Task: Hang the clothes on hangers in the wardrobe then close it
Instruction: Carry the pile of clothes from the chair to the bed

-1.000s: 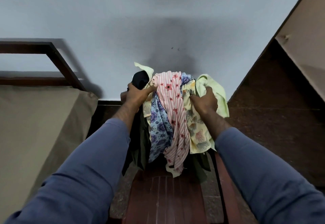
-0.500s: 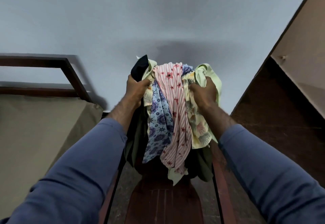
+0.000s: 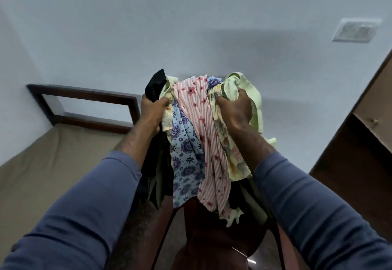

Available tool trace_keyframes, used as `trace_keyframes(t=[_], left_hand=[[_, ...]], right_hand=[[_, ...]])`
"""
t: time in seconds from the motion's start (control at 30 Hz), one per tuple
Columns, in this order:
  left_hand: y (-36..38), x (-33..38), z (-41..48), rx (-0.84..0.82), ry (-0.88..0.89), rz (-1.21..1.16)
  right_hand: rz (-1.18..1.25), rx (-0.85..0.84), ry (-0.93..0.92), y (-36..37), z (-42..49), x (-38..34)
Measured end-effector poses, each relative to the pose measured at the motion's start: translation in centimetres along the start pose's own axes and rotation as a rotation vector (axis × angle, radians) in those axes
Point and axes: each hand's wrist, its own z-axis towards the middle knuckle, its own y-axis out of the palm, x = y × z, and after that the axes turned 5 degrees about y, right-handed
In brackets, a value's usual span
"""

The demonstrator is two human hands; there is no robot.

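A bundle of clothes (image 3: pixel 201 142) hangs in front of me: a pink striped floral piece, a blue flowered one, pale yellow and light green ones, and dark garments underneath. My left hand (image 3: pixel 151 113) grips the bundle's left top, over a black cloth. The right top is gripped by my right hand (image 3: pixel 235 110), by the light green cloth. The bundle is lifted above a dark red chair (image 3: pixel 212 238). No hangers show.
A bed with a tan sheet (image 3: pixel 53 163) and dark wooden headboard (image 3: pixel 84 96) lies at the left. A brown wooden wardrobe panel (image 3: pixel 360 142) stands at the right edge. A switch plate (image 3: pixel 356 30) sits on the pale wall behind.
Both hands have raised the bundle of clothes higher off the chair, and the view has tilted up, showing more wall and the switch plate.
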Motion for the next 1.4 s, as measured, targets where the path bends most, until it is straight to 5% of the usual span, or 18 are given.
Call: trace_keyframes(t=[0.63, 1.0, 1.4], left_hand=[[-44.4, 5.3, -10.1, 0.471, 0.105, 0.116], [-58.3, 6.3, -8.3, 0.567, 0.211, 0.407], [-69.7, 7.6, 5.7, 0.606, 0.251, 0.913]], right_hand=[[0.087, -0.513, 0.024, 22.9, -34.6, -8.9], [0.100, -0.701, -0.021, 36.5, -42.8, -12.7], [0.227, -0.859, 0.011, 57.8, -43.4, -17.0]])
